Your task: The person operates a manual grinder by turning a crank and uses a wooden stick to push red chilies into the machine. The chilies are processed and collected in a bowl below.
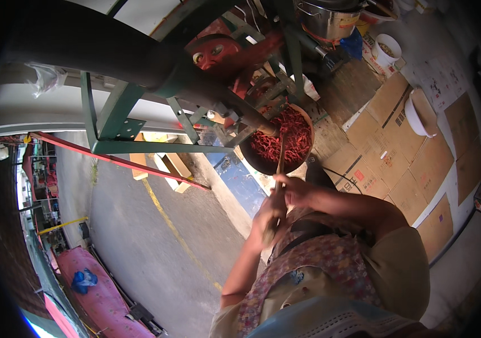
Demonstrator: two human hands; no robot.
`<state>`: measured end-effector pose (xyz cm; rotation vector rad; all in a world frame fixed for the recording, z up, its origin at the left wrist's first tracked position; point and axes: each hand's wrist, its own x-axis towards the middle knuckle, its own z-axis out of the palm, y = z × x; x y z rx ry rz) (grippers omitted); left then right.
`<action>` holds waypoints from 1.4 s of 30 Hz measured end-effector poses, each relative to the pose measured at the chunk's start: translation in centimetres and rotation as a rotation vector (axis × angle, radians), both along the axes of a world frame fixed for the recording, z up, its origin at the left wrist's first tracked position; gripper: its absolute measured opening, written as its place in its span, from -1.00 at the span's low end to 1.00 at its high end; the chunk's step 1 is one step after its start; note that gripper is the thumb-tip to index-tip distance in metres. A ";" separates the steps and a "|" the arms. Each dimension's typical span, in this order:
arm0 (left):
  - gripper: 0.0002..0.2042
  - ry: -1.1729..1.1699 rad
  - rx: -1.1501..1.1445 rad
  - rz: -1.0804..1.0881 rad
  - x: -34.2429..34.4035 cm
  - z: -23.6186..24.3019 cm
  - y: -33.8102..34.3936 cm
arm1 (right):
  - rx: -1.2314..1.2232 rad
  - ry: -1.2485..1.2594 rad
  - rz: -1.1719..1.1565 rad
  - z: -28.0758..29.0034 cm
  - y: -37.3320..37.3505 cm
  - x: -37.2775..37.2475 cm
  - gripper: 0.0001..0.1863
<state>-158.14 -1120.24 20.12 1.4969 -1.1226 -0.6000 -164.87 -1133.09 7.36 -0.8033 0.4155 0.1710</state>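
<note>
Both my hands grip a long wooden stick (281, 160) that reaches down into a round dark container (251, 159) of red dried chillies (271, 149). My left hand (265, 217) is closed on the stick nearer my body, and my right hand (294, 190) is closed on it farther along, toward the container. A metal pounding rod (251, 117) comes down from a green machine frame (161, 146) into the chillies, close beside the stick's far end. Red machine parts (215, 53) sit above. The stick's tip is hidden among the chillies.
Flattened cardboard (384, 155) covers the floor at right, with a white oval basin (417, 112), white bucket (386, 49) and steel pot (327, 22). At left are a red bar (83, 150), wooden pieces (170, 172), pavement (133, 225) and a pink covered surface (94, 298).
</note>
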 end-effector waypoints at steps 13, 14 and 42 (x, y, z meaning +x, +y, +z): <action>-0.80 0.059 0.112 -0.189 0.8 -0.8 0.1 | 0.375 0.178 -0.044 -3.9 0.5 0.0 -0.64; -0.77 0.061 0.035 -0.233 0.5 0.1 0.9 | 0.612 0.318 -0.157 -3.6 1.3 -1.0 -0.65; -0.72 -0.168 -0.217 0.044 -2.3 -5.0 -6.1 | -0.375 -0.113 -0.034 -1.1 -5.4 -1.0 -0.67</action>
